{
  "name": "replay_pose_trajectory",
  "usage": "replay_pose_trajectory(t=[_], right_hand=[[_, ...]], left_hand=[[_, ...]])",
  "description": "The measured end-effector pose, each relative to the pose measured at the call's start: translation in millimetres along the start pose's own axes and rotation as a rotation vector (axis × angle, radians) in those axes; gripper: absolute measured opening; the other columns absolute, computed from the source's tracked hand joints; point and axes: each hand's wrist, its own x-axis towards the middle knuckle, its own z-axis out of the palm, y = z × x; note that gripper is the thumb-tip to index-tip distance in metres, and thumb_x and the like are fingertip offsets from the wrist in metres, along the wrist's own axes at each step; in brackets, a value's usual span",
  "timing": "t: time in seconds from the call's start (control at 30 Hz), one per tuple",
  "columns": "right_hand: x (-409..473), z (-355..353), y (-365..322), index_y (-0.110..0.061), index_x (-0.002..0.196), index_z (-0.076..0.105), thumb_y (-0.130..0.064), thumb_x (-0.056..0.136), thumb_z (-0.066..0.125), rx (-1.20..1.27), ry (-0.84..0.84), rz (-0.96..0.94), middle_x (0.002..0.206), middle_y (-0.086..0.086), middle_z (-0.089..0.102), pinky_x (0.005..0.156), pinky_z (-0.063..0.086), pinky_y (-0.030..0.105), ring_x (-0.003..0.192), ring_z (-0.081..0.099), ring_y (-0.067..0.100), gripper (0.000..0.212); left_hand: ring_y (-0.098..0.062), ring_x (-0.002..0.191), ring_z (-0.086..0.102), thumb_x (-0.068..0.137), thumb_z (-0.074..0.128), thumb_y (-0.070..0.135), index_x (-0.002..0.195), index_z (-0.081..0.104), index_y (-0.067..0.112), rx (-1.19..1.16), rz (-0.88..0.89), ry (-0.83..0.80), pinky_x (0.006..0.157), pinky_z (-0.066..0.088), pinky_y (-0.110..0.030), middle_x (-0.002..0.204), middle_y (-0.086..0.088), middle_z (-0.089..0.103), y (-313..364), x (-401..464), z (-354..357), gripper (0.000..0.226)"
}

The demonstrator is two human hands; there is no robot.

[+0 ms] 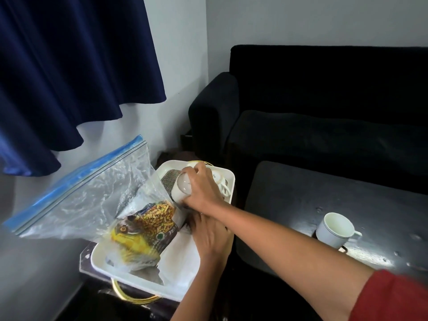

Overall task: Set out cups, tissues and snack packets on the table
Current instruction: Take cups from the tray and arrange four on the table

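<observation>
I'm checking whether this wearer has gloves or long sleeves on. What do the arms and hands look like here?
Both hands are bare, with no gloves. The right hand leads back along a bare forearm to a red sleeve that ends near the elbow. The left hand shows a bare wrist; its sleeve is out of view. No watch or bracelet shows.

Home living rm: dark sofa [324,117] w/ low coffee table [289,205], navy curtain [69,66] by the wall.

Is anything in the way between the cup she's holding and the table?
Nothing visible blocks it. The right hand holds the white cup above the tray, and the dark table beside it is bare there; another cup stands farther off.
</observation>
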Motion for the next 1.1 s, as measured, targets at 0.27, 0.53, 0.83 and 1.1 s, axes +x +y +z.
replay_pose_trajectory(t=[0.27, 0.53, 0.83, 1.1], right_hand=[[-46, -39, 11, -0.023, 0.127, 0.05, -0.024, 0.056, 0.087, 0.499, 0.3, 0.265, 0.113, -0.005, 0.035, 0.099, 0.043, 0.029, 0.106, 0.048, 0.015, 0.081], [-97, -92, 56, -0.016, 0.124, 0.056, -0.027, 0.064, 0.084, 0.959, 0.362, 0.582, 0.112, 0.006, 0.06, 0.076, 0.053, 0.023, 0.097, 0.063, 0.015, 0.068], [-163, -143, 106, -0.012, 0.099, 0.067, -0.033, 0.075, 0.075, 1.349, 0.231, 0.794, 0.096, 0.008, 0.069, 0.07, 0.054, 0.032, 0.087, 0.067, 0.022, 0.033], [-201, -167, 133, -0.014, 0.099, 0.069, -0.05, 0.078, 0.058, 1.483, 0.181, 0.916, 0.078, 0.007, 0.071, 0.065, 0.05, 0.028, 0.06, 0.065, 0.016, 0.043]], left_hand=[[-0.027, 0.126, 0.041, 0.093, 0.041, 0.036, 0.139, 0.037, 0.009, 0.155, 0.063, 0.021, 0.104, 0.033, -0.038, 0.139, -0.011, 0.046, 1, 1, -2, 0.054], [-0.032, 0.12, 0.056, 0.088, 0.064, 0.03, 0.127, 0.057, 0.002, 0.176, 0.33, 0.193, 0.11, 0.034, -0.051, 0.126, -0.016, 0.062, 14, -10, -9, 0.049], [-0.019, 0.141, 0.029, 0.09, 0.054, 0.049, 0.151, 0.016, 0.021, -0.217, 0.46, -0.021, 0.117, 0.018, -0.035, 0.155, -0.001, 0.03, 73, -29, -14, 0.077], [-0.001, 0.132, 0.039, 0.07, 0.069, 0.065, 0.14, 0.034, 0.041, -0.435, 0.532, -0.245, 0.109, 0.036, -0.028, 0.143, 0.021, 0.043, 121, -41, -8, 0.082]])
